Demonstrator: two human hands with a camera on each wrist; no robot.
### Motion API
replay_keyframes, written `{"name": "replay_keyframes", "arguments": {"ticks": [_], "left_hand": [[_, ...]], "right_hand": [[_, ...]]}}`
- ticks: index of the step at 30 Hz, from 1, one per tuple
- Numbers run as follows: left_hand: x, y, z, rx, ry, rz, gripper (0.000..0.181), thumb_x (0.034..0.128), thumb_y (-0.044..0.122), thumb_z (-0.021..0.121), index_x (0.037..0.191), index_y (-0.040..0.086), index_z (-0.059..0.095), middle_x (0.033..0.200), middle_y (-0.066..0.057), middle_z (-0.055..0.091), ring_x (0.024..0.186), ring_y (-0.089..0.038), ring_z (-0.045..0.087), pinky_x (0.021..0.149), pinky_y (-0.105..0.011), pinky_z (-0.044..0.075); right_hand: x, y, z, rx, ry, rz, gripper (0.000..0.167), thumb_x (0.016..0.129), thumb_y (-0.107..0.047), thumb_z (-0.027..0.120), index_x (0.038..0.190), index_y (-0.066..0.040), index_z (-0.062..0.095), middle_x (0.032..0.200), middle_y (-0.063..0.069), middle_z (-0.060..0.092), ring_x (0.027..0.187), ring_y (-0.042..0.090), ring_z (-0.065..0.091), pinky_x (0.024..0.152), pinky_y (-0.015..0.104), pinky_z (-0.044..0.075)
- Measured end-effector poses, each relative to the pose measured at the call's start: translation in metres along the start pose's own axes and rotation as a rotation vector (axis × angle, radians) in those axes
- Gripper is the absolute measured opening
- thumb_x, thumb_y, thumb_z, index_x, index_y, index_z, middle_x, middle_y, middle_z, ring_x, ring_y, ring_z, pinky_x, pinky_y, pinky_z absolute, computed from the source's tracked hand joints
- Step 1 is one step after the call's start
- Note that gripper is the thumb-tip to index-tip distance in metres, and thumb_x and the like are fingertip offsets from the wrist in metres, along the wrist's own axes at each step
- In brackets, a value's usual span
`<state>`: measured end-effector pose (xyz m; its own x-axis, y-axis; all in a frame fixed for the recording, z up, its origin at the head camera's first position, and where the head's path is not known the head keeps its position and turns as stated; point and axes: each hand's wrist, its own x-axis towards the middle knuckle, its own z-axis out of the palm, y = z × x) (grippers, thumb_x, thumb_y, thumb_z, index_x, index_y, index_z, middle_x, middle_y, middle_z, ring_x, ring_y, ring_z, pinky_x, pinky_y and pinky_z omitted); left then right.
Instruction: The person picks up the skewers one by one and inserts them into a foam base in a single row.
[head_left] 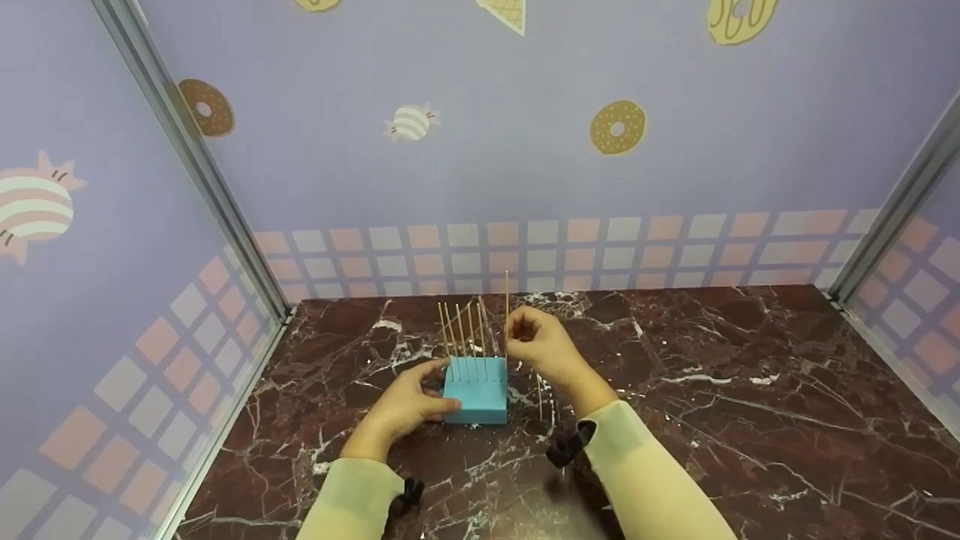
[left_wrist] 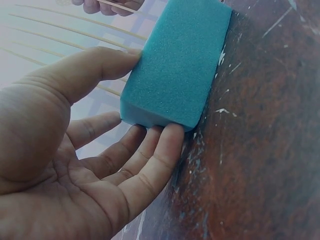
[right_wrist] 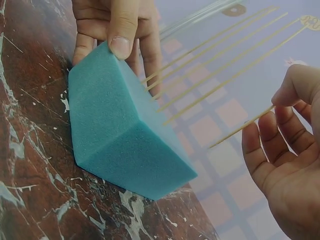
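A blue foam block (head_left: 480,415) sits on the dark marbled tabletop, with several thin wooden skewers (head_left: 458,330) standing upright in its top. At the block's left side, my left hand (head_left: 409,401) holds it, the thumb at the top edge and the fingers against the side face (left_wrist: 155,117). My right hand (head_left: 547,349) pinches one more skewer (right_wrist: 227,137) between thumb and fingers, to the right of the standing row. In the right wrist view, that skewer's lower tip is apart from the block's top face.
The marbled tabletop (head_left: 712,420) extends to both sides. Behind it rises a purple wall (head_left: 510,180) printed with sweets and squares, and metal posts (head_left: 202,165) mark the corners. A black strap (head_left: 571,444) hangs at the right cuff.
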<state>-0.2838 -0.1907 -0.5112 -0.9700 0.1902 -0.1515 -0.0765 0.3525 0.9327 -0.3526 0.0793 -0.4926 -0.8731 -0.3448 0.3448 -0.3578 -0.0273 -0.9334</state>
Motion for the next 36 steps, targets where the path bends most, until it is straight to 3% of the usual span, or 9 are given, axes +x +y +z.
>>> {"name": "replay_keyframes", "arguments": {"ticks": [11, 31, 36], "left_hand": [[0.0007, -0.0020, 0.0002, -0.006, -0.010, 0.004, 0.091, 0.0938, 0.007, 0.092, 0.173, 0.006, 0.046, 0.159, -0.028, 0.057, 0.112, -0.026, 0.077, 0.090, -0.045, 0.072], [0.0013, -0.0024, -0.0001, -0.022, -0.011, 0.000, 0.092, 0.0931, 0.006, 0.091, 0.172, 0.004, 0.045, 0.158, -0.029, 0.058, 0.113, -0.027, 0.076, 0.089, -0.042, 0.072], [0.0009, -0.0010, 0.0004, -0.008, -0.009, 0.000, 0.091, 0.0934, 0.007, 0.091, 0.172, 0.005, 0.045, 0.159, -0.029, 0.058, 0.116, -0.029, 0.076, 0.090, -0.044, 0.072]], "right_hand": [[0.0000, 0.0008, 0.0029, 0.000, -0.002, 0.007, 0.014, 0.089, 0.014, 0.065, 0.100, 0.005, 0.064, 0.088, -0.003, 0.060, 0.075, 0.010, 0.054, 0.060, 0.019, 0.045], [-0.0005, 0.0028, 0.0078, -0.092, -0.082, -0.035, 0.014, 0.089, 0.013, 0.069, 0.102, 0.011, 0.066, 0.090, -0.006, 0.065, 0.082, 0.010, 0.063, 0.072, 0.020, 0.054], [-0.0008, 0.0035, 0.0097, -0.083, -0.098, -0.037, 0.011, 0.090, 0.010, 0.070, 0.100, 0.008, 0.066, 0.089, -0.007, 0.065, 0.080, 0.008, 0.062, 0.070, 0.019, 0.053]]}}
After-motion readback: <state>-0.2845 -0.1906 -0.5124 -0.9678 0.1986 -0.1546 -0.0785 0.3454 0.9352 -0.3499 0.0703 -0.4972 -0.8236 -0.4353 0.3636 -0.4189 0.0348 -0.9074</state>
